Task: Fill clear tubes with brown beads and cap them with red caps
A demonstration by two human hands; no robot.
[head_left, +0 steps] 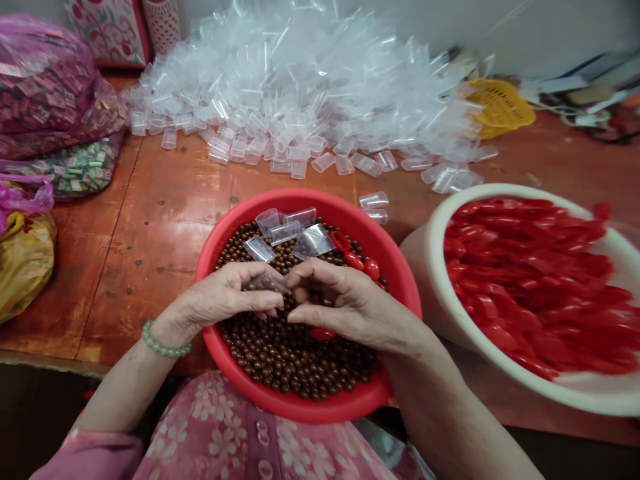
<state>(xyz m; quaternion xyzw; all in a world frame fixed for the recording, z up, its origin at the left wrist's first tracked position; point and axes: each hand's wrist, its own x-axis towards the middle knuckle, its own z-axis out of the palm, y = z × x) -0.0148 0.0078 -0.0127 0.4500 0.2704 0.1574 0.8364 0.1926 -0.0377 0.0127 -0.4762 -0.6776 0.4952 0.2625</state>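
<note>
Over a red basin (213,233) of small brown balls (295,367), my two hands nearly meet. My left hand (235,293) pinches a clear plastic sleeve (265,281) between thumb and fingers. Curled beside it is my right hand (335,297), its fingertips near the sleeve's end; whether it grips anything is hidden. Several clear sleeves (285,232) lie on the balls at the basin's back. Red plastic pieces (371,269) rest inside at the right, and another red piece (323,333) shows under my right hand.
A heap of clear sleeves (310,87) covers the table's back. At right stands a white tub (440,267) of red plastic pieces (530,287). Filled bags (45,87) sit at left. A yellow basket (500,107) lies back right. Two loose sleeves (374,200) lie behind the basin.
</note>
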